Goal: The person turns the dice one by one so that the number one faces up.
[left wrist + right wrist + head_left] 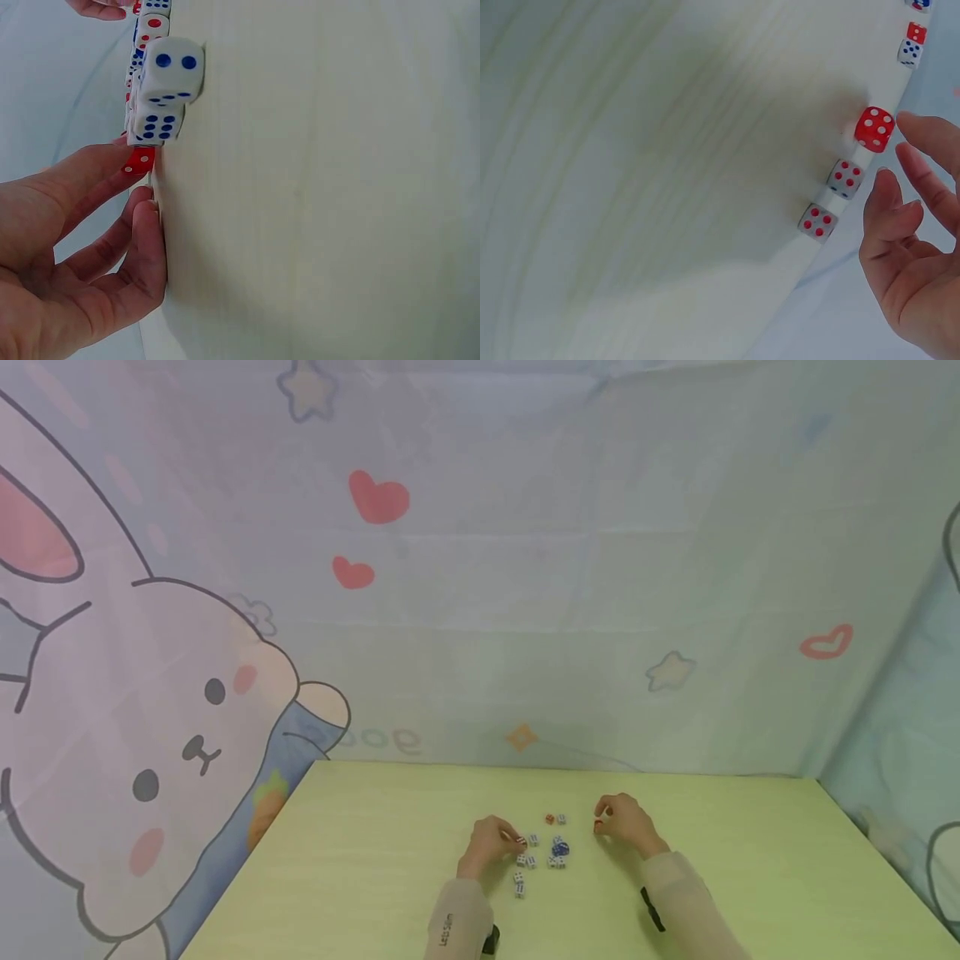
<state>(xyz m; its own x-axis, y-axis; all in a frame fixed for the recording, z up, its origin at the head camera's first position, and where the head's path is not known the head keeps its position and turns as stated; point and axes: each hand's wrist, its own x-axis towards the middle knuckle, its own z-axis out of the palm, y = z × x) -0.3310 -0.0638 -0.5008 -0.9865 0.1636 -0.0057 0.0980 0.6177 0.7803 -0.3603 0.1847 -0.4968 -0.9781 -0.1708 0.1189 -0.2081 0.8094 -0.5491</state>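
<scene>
My left hand [491, 843] pinches a red die [140, 160] with white pips between thumb and index finger, its other fingers curled below. In the left wrist view, white dice with blue pips [174, 69] stand close past the fingertips, overlapping it. Over to the right, my right hand [630, 822] has its thumb and index finger parted, tips right at the edge of another red die [875, 129]. Two greyish dice with red pips [846, 178] lie beside that die in the right wrist view; the hand mostly hides them in the head view.
Between the hands, several white dice [532, 862] lie in pairs on the pale yellow table [375, 827]. Among them is a dark blue piece [560, 849]. Farther back, a small red die [550, 819] sits beside a white die [562, 819]. A printed cloth [480, 635] hangs behind the table.
</scene>
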